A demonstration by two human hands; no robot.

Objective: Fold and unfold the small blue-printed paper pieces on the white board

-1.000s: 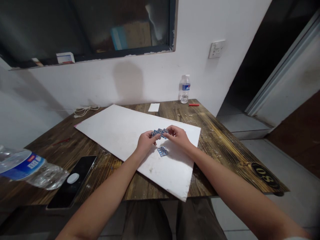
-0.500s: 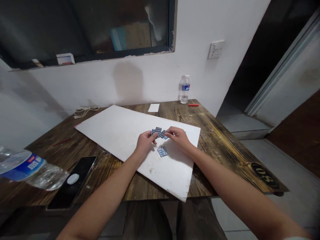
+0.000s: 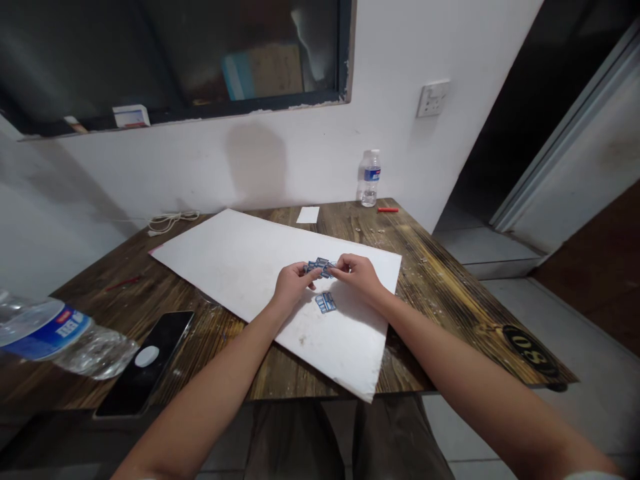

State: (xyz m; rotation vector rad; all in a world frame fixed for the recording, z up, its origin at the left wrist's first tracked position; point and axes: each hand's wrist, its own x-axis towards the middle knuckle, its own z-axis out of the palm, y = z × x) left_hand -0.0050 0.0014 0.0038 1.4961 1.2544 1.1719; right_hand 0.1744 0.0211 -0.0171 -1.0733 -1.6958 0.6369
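Note:
Both my hands meet over a large white board point(image 3: 230, 260) lying on the wooden table point(image 3: 450, 280). My left hand point(image 3: 290, 285) and my right hand point(image 3: 357, 275) pinch a small fan of blue and white cards point(image 3: 318, 267) between their fingertips. Just below them, a loose pair of the same blue cards point(image 3: 325, 303) lies flat on the board. The fingers of both hands are curled closed on the fan.
A black phone point(image 3: 145, 363) lies at the table's near left beside a tipped water bottle point(image 3: 55, 337). An upright water bottle point(image 3: 370, 177), a red pen point(image 3: 387, 210), a white paper slip point(image 3: 308, 215) and a coiled white cable point(image 3: 170, 220) sit along the wall. The table's right edge meets an open doorway.
The fan of cards between my fingers has shifted slightly and closed up a little. My hands stay in nearly the same spot; the loose pair has not moved.

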